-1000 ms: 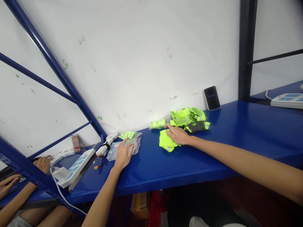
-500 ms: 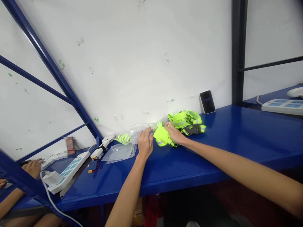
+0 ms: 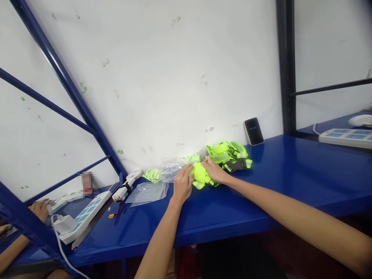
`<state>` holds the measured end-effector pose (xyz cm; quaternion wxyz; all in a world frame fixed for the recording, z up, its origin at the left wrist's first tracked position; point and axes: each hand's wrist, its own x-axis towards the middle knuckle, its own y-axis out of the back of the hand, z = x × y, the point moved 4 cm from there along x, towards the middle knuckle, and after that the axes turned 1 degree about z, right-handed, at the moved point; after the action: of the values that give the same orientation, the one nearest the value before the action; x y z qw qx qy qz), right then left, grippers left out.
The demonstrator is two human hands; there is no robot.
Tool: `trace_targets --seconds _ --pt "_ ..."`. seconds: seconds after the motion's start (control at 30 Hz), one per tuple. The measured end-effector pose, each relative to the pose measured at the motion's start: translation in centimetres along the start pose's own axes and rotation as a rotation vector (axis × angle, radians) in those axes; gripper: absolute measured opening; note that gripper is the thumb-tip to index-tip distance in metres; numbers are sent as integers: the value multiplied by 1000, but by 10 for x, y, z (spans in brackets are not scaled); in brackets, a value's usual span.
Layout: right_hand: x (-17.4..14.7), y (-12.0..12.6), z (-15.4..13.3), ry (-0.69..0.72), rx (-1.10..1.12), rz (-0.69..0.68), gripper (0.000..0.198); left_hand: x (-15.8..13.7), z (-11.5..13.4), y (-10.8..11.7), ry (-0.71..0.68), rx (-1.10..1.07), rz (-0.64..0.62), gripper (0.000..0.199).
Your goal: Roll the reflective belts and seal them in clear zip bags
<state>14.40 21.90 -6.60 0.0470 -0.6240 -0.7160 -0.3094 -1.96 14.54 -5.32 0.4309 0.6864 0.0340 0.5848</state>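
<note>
Neon bundle [image 3: 199,174], right hand [image 3: 215,171] pinching, left hand [image 3: 183,185] curled against clear bag [image 3: 169,170]

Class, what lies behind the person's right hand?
A neon-yellow heap of striped fabric straps with a dark-grey buckle. The right hand covers its near left part, which cannot be seen.

Neon-yellow strap bundles [image 3: 200,173]: four in view, one of them a large heap [image 3: 223,150], the other three small. Dark buckle [image 3: 238,165]: one visible. Crumpled clear bag [image 3: 171,167]: one. Flat clear bags [image 3: 149,193]: overlapping, number cannot be told. White fan [image 3: 134,175]: one. Yellow connector [image 3: 111,216]: one. Display device [image 3: 254,131]: one. Power strips [image 3: 93,208]: two plainly seen, one left, one right. Plug adapter [image 3: 65,224]: one. Near counter [image 3: 247,201]: one.
</note>
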Motion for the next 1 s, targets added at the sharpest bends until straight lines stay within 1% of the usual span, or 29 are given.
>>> trace_targets --seconds 0.17,0.23,0.3,0.37,0.5,0.63,0.7,0.8,0.9,1.0 --pt "6 17 3 -48 21 58 19 -5 10 0 -48 -118 -149 50" --pt "6 20 1 -61 41 46 19 -6 12 1 -47 -123 -171 60" --pt "4 20 -1 -56 32 17 20 -6 12 2 -28 -104 -163 63" --pt "0 18 -5 -14 -18 -2 23 -6 9 2 -23 -73 -162 62" --pt "-5 10 -8 81 -129 -29 31 -8 2 -1 -32 18 -211 62" --pt "-6 4 -5 135 -161 -28 39 -12 -3 -6 15 45 -262 62" --pt "-6 3 -3 133 -175 -16 39 -14 -2 -10 46 12 -275 62" --pt "-5 1 1 84 -208 -16 39 -15 0 -16 79 -51 -278 61" --pt "-4 0 5 28 -246 -25 38 -15 2 -19 78 -95 -288 59" --pt "-1 0 7 9 -233 -42 36 -15 5 -19 54 -113 -300 58"
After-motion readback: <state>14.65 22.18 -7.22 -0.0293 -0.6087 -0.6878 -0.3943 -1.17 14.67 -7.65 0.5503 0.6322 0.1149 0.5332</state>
